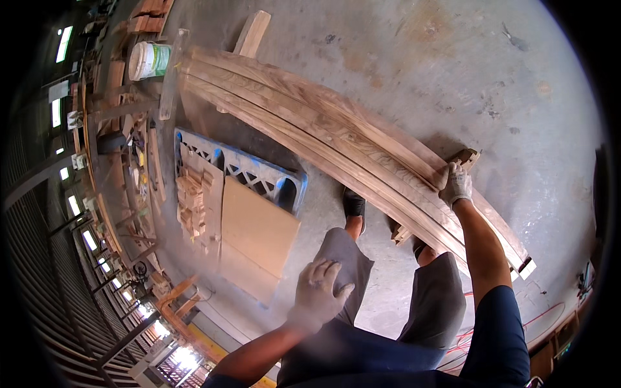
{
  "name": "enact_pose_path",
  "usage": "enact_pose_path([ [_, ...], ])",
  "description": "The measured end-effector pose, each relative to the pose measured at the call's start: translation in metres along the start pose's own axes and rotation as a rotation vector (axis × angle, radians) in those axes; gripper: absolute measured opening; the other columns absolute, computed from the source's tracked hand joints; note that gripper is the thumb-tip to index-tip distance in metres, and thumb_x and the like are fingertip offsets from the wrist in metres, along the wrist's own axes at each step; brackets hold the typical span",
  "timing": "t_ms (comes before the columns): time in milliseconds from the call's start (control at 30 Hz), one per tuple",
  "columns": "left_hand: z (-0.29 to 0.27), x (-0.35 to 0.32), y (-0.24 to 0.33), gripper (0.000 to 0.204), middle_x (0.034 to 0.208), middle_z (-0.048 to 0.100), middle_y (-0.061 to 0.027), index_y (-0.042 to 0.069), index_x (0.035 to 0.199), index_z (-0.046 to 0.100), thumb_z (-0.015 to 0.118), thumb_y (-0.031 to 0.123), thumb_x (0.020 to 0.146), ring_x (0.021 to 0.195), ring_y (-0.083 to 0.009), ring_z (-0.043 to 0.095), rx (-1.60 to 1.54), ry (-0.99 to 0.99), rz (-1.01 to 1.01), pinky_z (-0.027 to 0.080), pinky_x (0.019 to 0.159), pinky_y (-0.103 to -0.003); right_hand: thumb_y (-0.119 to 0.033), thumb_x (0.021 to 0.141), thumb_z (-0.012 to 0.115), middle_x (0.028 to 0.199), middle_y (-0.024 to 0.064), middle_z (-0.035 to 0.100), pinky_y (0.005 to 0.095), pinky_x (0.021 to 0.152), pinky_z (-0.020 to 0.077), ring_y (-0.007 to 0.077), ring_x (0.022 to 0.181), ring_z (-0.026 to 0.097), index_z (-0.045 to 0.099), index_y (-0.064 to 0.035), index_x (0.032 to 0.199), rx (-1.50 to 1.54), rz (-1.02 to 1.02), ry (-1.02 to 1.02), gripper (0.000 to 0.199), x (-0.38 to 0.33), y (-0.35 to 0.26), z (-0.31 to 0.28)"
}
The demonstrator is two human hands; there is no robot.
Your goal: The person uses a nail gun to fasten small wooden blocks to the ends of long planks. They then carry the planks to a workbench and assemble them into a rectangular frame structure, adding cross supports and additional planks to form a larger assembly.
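"Right hand (455, 183), whitish glove?"
"Arm lay outstretched; fingers clasped the outermost long brown wooden board (497, 227), resting across wooden blocks (466, 157)."
"Left hand (321, 291), gloved?"
"Hung over the grey trouser leg (356, 258), fingers loosely spread."

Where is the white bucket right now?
In the head view, the white bucket is at the upper left, just left of a narrow plank, near the far end of the long wooden boards.

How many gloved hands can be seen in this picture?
2: the left hand, over the grey left trouser leg, and the right hand, on the long wooden boards. No others show.
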State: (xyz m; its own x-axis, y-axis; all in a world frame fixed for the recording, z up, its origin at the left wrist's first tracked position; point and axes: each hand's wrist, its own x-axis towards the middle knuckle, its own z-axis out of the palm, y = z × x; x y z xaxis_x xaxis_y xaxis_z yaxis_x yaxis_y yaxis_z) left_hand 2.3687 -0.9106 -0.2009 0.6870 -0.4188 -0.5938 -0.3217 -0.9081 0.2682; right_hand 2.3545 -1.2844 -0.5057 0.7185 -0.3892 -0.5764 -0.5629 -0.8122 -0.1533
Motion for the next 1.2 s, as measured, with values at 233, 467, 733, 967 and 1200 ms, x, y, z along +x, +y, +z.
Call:
enact_pose_path([
  [233,0.004,-0.003,-0.002,0.05,0.127,0.065,-0.0134,0.005,0.12,0.066,0.078,0.035,0.082,0.125,-0.0321,0.055,-0.006,0.075,-0.004,0.04,0.109,-0.046,-0.024,0.068,0.085,0.125,0.0232,0.061,0.0483,0.094,0.054,0.0416,0.111,0.064,0.048,-0.0032,0.13,-0.215,-0.071,-0.231,0.075,0.027,-0.009,0.009],
  [467,0.003,0.007,0.008,0.049,0.121,0.067,-0.02,0.006,0.119,0.066,0.071,0.042,0.087,0.117,-0.0369,0.06,0.013,-0.066,-0.008,0.044,0.104,-0.045,-0.022,0.087,0.065,0.107,0.0245,0.071,0.0449,0.082,0.0565,0.0409,0.102,0.068,0.063,-0.0035,0.124,-0.251,-0.118,-0.429,0.041,-0.01,0.034,-0.004],
  [733,0.013,-0.048,0.037,0.051,0.124,0.067,-0.0204,0.004,0.123,0.066,0.07,0.04,0.087,0.12,-0.0365,0.06,0.098,-0.11,-0.032,0.046,0.105,-0.045,-0.034,0.086,0.07,0.109,0.0188,0.072,0.0481,0.093,0.0535,0.037,0.106,0.068,0.061,-0.0092,0.125,0.334,-0.135,-0.387,0.047,-0.313,-0.065,-0.149],
  [967,0.007,-0.132,0.063,0.043,0.117,0.069,-0.0208,0.005,0.115,0.068,0.064,0.041,0.093,0.112,-0.0386,0.065,-0.213,-0.24,-0.172,0.049,0.097,-0.044,-0.035,0.087,0.069,0.115,0.018,0.072,0.0443,0.095,0.0525,0.0342,0.11,0.068,0.062,-0.0102,0.13,0.439,-0.004,-0.258,0.051,-0.45,0.004,-0.196],
  [1200,0.009,-0.156,0.07,0.039,0.112,0.072,-0.0203,0.007,0.114,0.072,0.065,0.039,0.092,0.108,-0.0376,0.068,-0.299,-0.286,-0.023,0.052,0.093,-0.043,-0.042,0.084,0.07,0.12,0.0226,0.07,0.0456,0.097,0.0529,0.0376,0.112,0.067,0.065,-0.0081,0.129,0.382,0.41,-0.269,0.057,-0.563,0.132,-0.197],
])
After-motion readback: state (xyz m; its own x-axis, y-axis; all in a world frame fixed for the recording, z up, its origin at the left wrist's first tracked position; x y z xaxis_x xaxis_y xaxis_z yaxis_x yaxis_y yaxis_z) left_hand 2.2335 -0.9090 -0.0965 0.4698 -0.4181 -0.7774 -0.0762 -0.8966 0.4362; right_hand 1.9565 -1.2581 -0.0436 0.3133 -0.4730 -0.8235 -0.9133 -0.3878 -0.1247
